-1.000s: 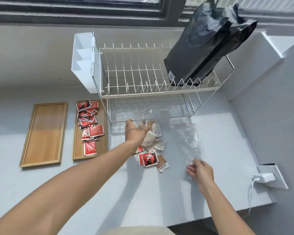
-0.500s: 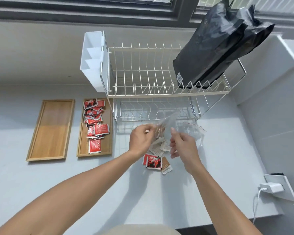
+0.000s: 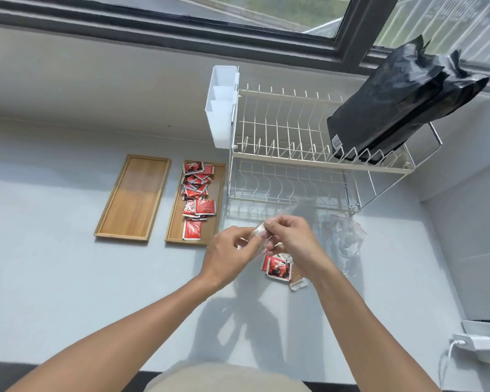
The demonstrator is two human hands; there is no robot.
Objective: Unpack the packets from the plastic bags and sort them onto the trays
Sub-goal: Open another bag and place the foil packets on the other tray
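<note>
— Trays first, from the left?

— Bare wooden tray (image 3: 132, 198), then the tray (image 3: 176, 226) stacked with red packets (image 3: 196, 197).

— Hands?

— Left hand (image 3: 229, 256) and right hand (image 3: 294, 241) meet above the counter (image 3: 68, 273), fingers pinched on one clear plastic bag (image 3: 259, 232).

— Further right?

— Loose packets (image 3: 279, 267) under the right hand, another clear bag (image 3: 345, 241) beside them, below the dish rack (image 3: 294, 142).

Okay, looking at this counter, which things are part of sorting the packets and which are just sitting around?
Part of the job:
clear bag, held by left hand and right hand
loose packets on the counter
second clear bag
empty tray
tray with red packets

Just sitting around:
dish rack
black bags on it
white caddy
charger
</note>
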